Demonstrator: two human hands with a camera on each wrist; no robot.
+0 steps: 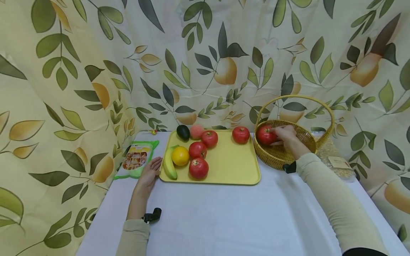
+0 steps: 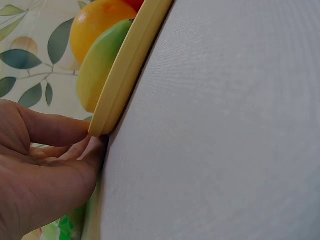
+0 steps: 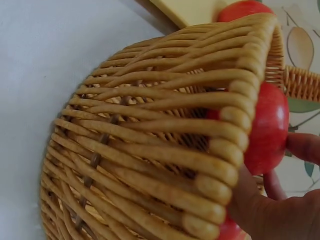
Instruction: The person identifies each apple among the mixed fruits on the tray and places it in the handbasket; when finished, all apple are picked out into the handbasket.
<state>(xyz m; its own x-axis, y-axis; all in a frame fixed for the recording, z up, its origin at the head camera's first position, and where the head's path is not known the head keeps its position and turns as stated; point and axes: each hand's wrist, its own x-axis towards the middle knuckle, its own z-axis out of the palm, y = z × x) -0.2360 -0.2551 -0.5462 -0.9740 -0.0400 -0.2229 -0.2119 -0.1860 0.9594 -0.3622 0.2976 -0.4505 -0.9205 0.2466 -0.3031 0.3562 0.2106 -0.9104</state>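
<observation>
My left hand [image 1: 150, 172] is at the left edge of the yellow tray [image 1: 230, 174], where its thumb and fingers pinch the rim in the left wrist view. My right hand [image 1: 286, 136] holds a red apple [image 1: 265, 135] inside the wicker basket [image 1: 272, 160], fingers reaching over the rim. More red shows low behind the basket's edge in the right wrist view. On the tray lie a banana [image 1: 168, 163], an orange [image 1: 180, 156], a dark avocado [image 1: 183, 132], a pink peach [image 1: 196, 131] and several red apples [image 1: 198, 168], one of them apart [image 1: 241, 135] near the right back corner.
A green-and-white food packet [image 1: 136, 160] lies left of the tray. The basket's tall handle [image 1: 299, 96] arches over it. Behind the basket, at right, is a clear bag of grain-like stuff [image 1: 336, 160] with a label. A leaf-patterned curtain [image 1: 205, 64] hangs behind the white table [image 1: 217, 217].
</observation>
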